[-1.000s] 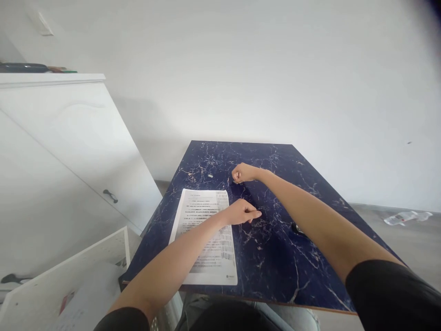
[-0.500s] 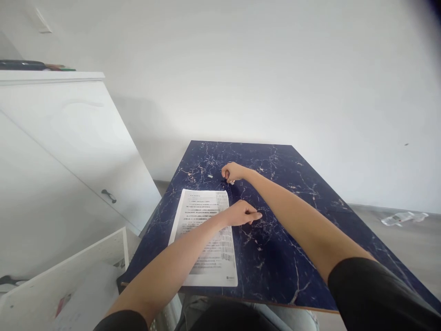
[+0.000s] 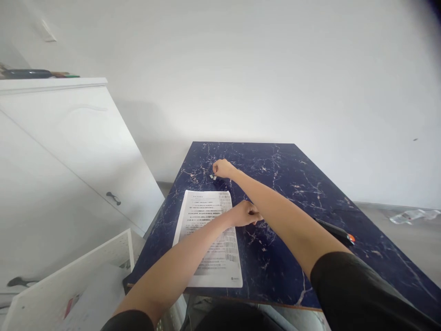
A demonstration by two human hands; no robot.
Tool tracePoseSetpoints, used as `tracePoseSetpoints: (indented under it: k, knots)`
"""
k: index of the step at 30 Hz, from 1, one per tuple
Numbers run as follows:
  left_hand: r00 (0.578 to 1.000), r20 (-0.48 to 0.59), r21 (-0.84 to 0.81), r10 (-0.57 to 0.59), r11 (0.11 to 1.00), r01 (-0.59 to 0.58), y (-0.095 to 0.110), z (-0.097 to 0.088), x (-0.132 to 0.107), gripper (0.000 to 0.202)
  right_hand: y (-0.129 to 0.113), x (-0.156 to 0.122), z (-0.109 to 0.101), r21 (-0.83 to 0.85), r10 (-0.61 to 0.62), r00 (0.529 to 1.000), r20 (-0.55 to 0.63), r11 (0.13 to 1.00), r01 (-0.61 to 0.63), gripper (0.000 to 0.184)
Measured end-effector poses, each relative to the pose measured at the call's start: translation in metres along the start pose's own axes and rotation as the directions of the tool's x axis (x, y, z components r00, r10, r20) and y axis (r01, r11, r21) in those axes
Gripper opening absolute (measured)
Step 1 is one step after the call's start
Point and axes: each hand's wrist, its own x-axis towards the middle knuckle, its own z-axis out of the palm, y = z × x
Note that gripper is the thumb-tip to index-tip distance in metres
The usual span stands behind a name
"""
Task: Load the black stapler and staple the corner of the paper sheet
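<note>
My right hand point(image 3: 222, 168) is stretched over the far left part of the dark blue marbled table point(image 3: 275, 161). Its fingers are pinched at a small pale piece point(image 3: 215, 178), and another like it point(image 3: 211, 176) lies right beside it. My left hand point(image 3: 245, 214) hovers or rests near the right edge of a printed sheet point(image 3: 203, 271), its forearm crossing the page. The left fingers are curled together; what they hold, if anything, is hidden. My right forearm passes just beyond the left fingertips.
A black tool with an orange end point(image 3: 350, 237) lies partly behind my right forearm. To the left are a white cabinet point(image 3: 69, 138) and an open white drawer point(image 3: 69, 271) with papers. Clear plastic packaging point(image 3: 411, 216) is on the floor at right.
My right hand has moved left with a small pale piece, to beside the other piece. My left fingers have curled inward. The black tool has come into sight by my right forearm.
</note>
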Motion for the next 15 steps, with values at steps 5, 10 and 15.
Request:
tracePoseSetpoints:
  k: [5,10,15]
  knots:
    - [0.998,0.012,-0.065,0.055,0.996,-0.054,0.009,-0.003,-0.004,0.047,0.0,-0.039,-0.015,0.07,0.008,0.996,-0.094,0.998,-0.002,0.012]
    - [0.984,0.098,-0.199,0.15,0.972,-0.129,0.029,-0.007,-0.014,0.05,0.009,-0.092,-0.004,0.234,0.027,0.996,-0.08,0.972,-0.007,0.015]
    - [0.964,0.214,-0.395,0.157,0.916,-0.062,0.047,-0.011,-0.019,0.055,0.016,-0.133,0.023,0.171,-0.017,1.0,-0.011,0.985,0.018,0.05]
